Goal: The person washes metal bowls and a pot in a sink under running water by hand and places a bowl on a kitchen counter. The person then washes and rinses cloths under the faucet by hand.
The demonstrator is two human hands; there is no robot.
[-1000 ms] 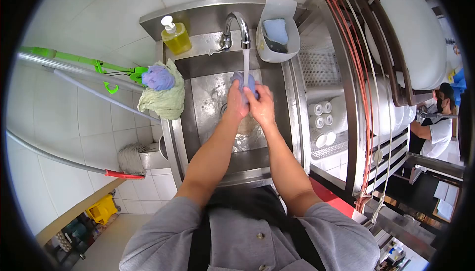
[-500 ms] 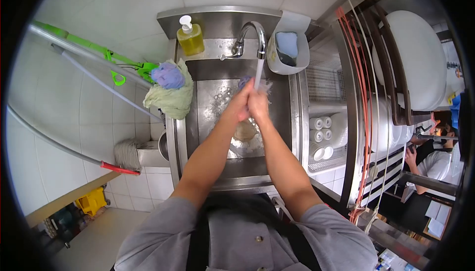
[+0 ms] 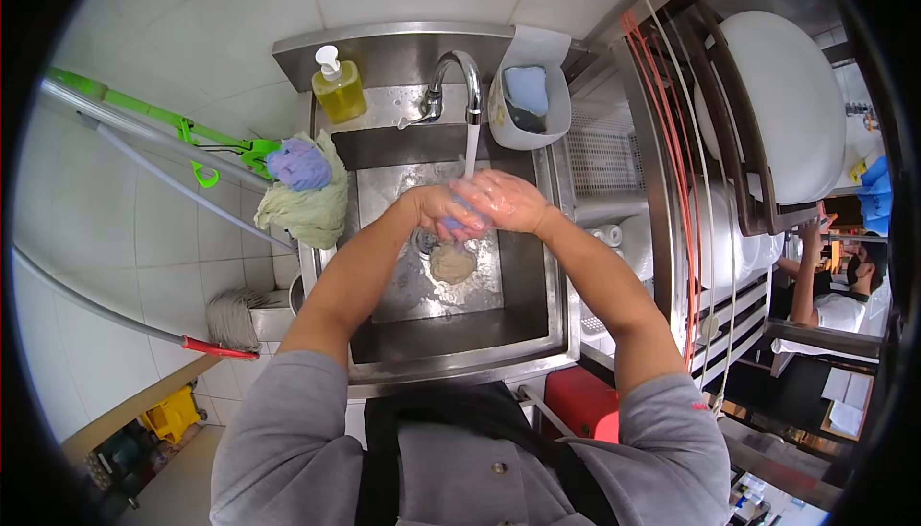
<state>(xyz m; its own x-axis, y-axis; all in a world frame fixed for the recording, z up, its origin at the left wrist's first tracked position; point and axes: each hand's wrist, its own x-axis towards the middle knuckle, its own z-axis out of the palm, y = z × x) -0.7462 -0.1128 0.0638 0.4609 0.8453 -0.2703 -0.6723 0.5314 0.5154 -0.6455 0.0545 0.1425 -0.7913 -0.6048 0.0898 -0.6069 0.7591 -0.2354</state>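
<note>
Under the running faucet (image 3: 460,65), my left hand (image 3: 434,209) and my right hand (image 3: 508,202) are pressed together, wet, with fingers overlapping. Bits of a lavender cloth (image 3: 452,224) show between them; most of it is hidden by the fingers. Both hands are closed on it, above the basin of the steel sink (image 3: 384,344). A crumpled beige cloth (image 3: 451,264) lies on the sink floor just below my hands, close to the drain (image 3: 426,241).
A soap pump bottle (image 3: 340,94) stands left of the faucet, and a white container (image 3: 528,128) with a blue sponge (image 3: 527,89) at its right. Green and lavender cloths (image 3: 312,204) hang over the left rim. Racks (image 3: 672,267) line the right; a co-worker (image 3: 844,305) is beyond.
My hands have moved down and toward me, from fingers pointing at the faucet to lying crosswise under the stream. My elbows have spread outward, and the view has shifted slightly.
</note>
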